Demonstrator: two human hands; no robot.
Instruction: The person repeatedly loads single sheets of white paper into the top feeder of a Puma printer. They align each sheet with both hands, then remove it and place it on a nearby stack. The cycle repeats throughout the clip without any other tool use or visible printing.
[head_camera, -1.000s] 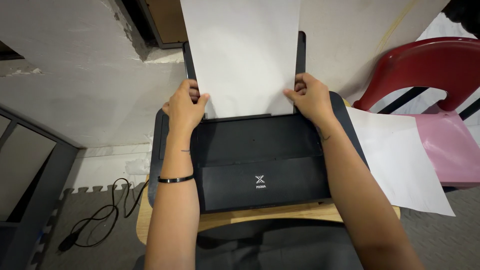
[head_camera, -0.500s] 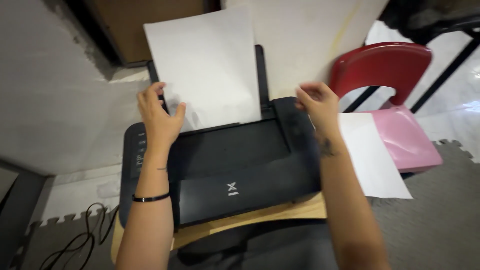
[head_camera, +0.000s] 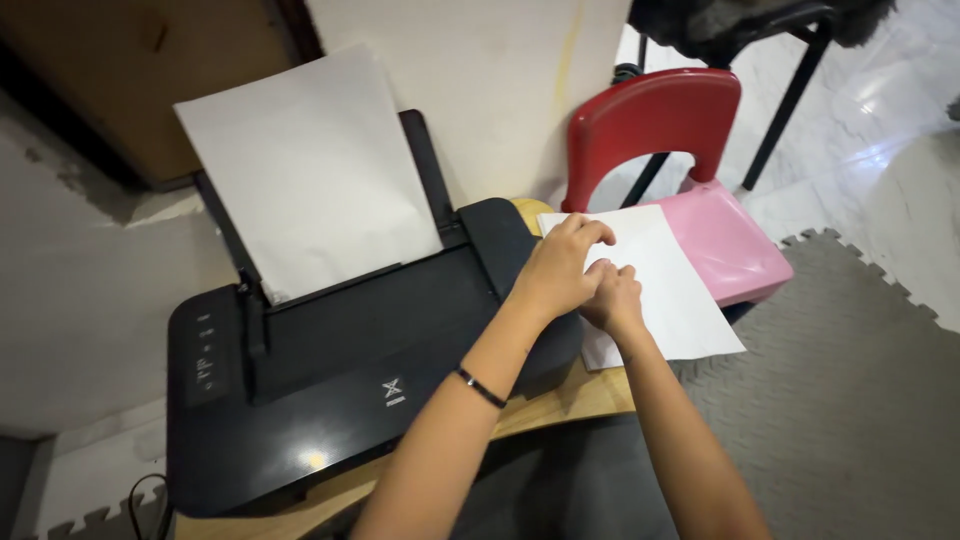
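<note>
White paper is where the action sits: both hands are over on the loose sheet (head_camera: 668, 290) lying to the right of the black printer (head_camera: 340, 370). Left hand (head_camera: 562, 268) crosses over the printer's right corner, fingers curled down and pressing on the sheet's near-left edge, a thin black band (head_camera: 480, 388) on that wrist. Right hand (head_camera: 612, 300) is tucked just beneath it, the two hands touching, fingertips bent onto the same edge; whether either has actually pinched the paper or only rests on it I cannot tell. That sheet overhangs, its left part by the wooden tabletop (head_camera: 560, 400), its right part spread across the pink seat of the small chair (head_camera: 730, 240), whose red backrest (head_camera: 652, 125) stands upright behind. Back on the printer, a second white sheet (head_camera: 310, 170) stands tilted in the rear tray, its bottom edge down in the feed slot, its top corners free. Room to move lies to the right and front: grey foam floor mat (head_camera: 860, 400) with its jagged edge, open past the chair. A black chair leg (head_camera: 790, 100) stands further back.
</note>
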